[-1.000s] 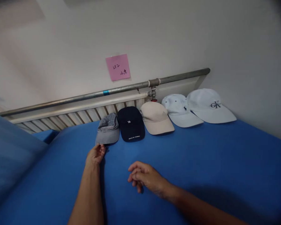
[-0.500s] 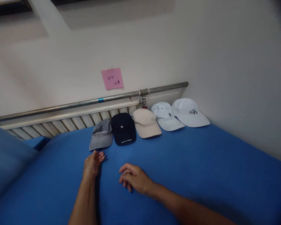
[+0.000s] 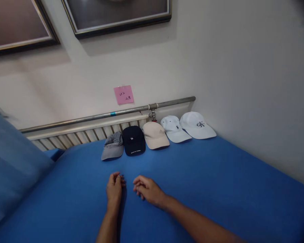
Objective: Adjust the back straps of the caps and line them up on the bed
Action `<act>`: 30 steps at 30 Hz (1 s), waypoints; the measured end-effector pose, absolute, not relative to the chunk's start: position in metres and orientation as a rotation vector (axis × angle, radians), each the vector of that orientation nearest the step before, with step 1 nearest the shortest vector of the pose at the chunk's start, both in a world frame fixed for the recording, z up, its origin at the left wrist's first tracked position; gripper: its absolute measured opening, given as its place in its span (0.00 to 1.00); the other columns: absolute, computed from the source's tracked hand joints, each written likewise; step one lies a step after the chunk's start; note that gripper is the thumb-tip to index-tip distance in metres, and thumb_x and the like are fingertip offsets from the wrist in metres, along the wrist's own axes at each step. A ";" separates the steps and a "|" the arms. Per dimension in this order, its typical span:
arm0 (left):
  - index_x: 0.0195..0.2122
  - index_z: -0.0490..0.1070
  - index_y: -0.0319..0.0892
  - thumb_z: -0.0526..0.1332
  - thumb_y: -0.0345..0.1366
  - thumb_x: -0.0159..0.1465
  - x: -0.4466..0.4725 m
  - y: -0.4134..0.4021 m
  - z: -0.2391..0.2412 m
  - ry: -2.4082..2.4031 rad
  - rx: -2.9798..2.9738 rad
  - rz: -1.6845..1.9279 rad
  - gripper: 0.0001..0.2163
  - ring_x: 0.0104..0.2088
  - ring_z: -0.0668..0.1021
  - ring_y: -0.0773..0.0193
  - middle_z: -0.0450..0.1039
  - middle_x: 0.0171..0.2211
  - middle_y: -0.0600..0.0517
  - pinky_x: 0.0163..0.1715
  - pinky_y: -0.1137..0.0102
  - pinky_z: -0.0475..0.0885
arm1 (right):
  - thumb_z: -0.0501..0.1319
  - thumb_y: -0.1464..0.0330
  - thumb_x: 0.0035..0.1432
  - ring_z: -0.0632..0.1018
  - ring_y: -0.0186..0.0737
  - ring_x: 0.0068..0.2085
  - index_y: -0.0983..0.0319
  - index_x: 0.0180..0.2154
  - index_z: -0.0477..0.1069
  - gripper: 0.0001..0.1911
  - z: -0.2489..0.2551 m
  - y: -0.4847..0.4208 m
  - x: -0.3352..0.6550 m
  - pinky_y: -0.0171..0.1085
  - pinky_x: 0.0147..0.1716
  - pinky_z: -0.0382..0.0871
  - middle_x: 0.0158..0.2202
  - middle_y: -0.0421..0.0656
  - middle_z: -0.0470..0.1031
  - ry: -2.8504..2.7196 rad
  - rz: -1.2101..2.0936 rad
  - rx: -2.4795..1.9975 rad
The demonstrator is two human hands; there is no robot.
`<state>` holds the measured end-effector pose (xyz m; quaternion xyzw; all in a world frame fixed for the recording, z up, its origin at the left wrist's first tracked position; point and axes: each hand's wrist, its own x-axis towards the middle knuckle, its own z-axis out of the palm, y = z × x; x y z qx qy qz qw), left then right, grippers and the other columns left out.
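Observation:
My left hand (image 3: 115, 186) hovers over or rests on the blue sheet, fingers loosely curled and apart, holding nothing. To its right is my right hand (image 3: 147, 189), also loosely curled with nothing in it. Beyond them caps stand in a row, brims toward me: a grey cap (image 3: 113, 146) at the left, nearest my left hand, then a black cap (image 3: 133, 140) with small white lettering, a beige cap (image 3: 155, 134), a pale blue-white cap (image 3: 174, 128) with a small dark emblem, and a white cap (image 3: 196, 125) marked CK at the right end. Neither hand touches a cap.
Under the caps lies a blue-covered bed (image 3: 192, 175). Behind it run a radiator (image 3: 91, 133) and a metal pipe (image 3: 96, 116) along the wall. A pink note (image 3: 123, 95) and framed pictures (image 3: 121, 27) hang above. A blue curtain (image 3: 12, 168) borders the left.
My view has tilted up, bringing more of the framed pictures in. My left hand has drawn back from the grey cap's brim and sits closer to my right hand. The caps keep their order.

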<state>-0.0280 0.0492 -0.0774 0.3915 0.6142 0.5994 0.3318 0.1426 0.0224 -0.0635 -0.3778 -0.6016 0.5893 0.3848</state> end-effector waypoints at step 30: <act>0.68 0.46 0.51 0.68 0.34 0.49 0.074 -0.018 0.030 1.288 1.452 1.593 0.46 0.21 0.66 0.68 0.63 0.22 0.60 0.20 0.75 0.65 | 0.63 0.72 0.49 0.64 0.30 0.24 0.53 0.64 0.54 0.41 0.051 -0.029 0.303 0.32 0.29 0.62 0.23 0.32 0.64 -1.355 0.632 -1.157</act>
